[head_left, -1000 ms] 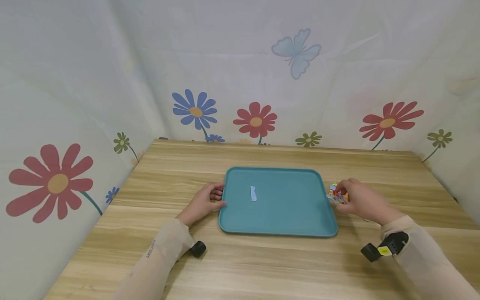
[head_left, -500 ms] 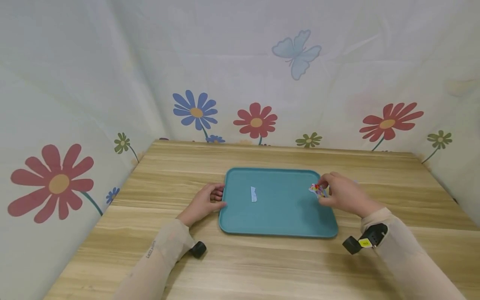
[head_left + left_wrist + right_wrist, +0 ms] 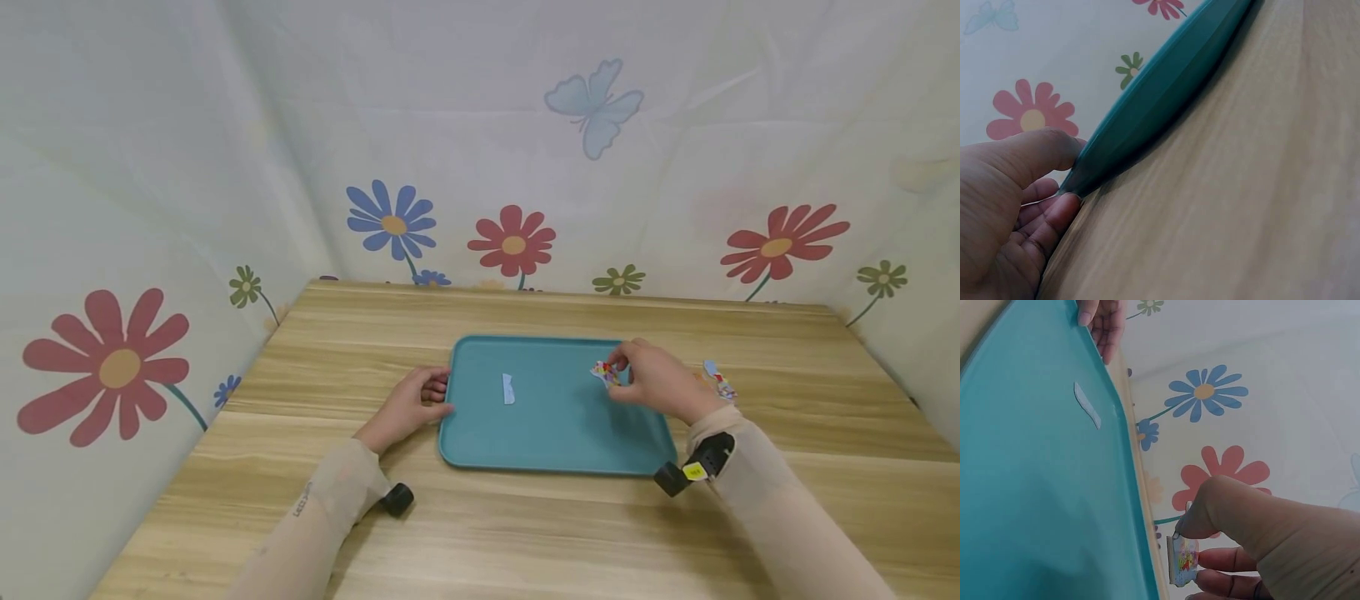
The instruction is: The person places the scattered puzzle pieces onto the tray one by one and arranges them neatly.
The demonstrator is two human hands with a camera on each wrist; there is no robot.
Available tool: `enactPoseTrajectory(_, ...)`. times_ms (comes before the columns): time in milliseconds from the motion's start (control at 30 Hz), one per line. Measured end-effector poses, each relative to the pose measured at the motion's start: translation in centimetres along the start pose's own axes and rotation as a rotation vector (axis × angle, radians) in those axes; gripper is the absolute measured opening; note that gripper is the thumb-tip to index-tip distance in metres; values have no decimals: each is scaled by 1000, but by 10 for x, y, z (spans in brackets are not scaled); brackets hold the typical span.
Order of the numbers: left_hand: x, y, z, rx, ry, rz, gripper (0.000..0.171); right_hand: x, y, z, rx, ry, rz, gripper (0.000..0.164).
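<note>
My right hand [image 3: 658,381] pinches a small, colourful puzzle piece [image 3: 604,372] between thumb and fingers, above the right half of a teal tray [image 3: 555,429]. In the right wrist view the puzzle piece [image 3: 1183,559] shows a printed face and a thick, card-like edge. A narrow pale blue piece [image 3: 508,389] with one uneven side lies on the left part of the tray. At the tray's left rim, my left hand [image 3: 405,408] holds the edge; the left wrist view has thumb and fingers of this hand [image 3: 1016,194] meeting at the tray's edge [image 3: 1141,106].
More colourful pieces [image 3: 722,382] lie on the wooden table [image 3: 480,533] to the right of the tray, partly behind the right hand. A white flower-printed cloth [image 3: 450,125] hangs behind the table and along its sides.
From the pieces at the right, my right hand has moved left over the tray with a colourful puzzle piece, uncovering other pieces on the table. The left hand stays at the rim.
</note>
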State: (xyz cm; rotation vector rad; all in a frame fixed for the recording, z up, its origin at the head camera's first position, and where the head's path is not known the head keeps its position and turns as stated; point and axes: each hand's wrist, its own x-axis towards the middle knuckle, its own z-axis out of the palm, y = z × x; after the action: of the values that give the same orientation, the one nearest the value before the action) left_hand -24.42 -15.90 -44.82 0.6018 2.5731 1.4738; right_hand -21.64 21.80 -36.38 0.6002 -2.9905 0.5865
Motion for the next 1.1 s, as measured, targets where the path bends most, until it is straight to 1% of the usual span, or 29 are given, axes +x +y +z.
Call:
enactPoseTrajectory(167,0,2,0,0,2,-16,59,10,-3,10,15,5,-26,32)
enactPoseTrajectory(367,0,4,-1,-3,6,-8,58,18,-12,19,23,-10,-38,33)
enactPoseTrajectory(533,-1,3,-1,3,6,-2,58,26,-22,25,42,-32,-25,35)
enactPoseTrajectory(767,-1,4,-1,-3,9,1,58,36,-33,36,32,-9,1,35)
enactPoseTrajectory(867,-1,3,-1,0,9,6,58,40,-35,41,23,-23,22,37)
enactPoseTrajectory(1100,-1,2,0,-9,10,4,58,50,-41,55,43,-66,64,40)
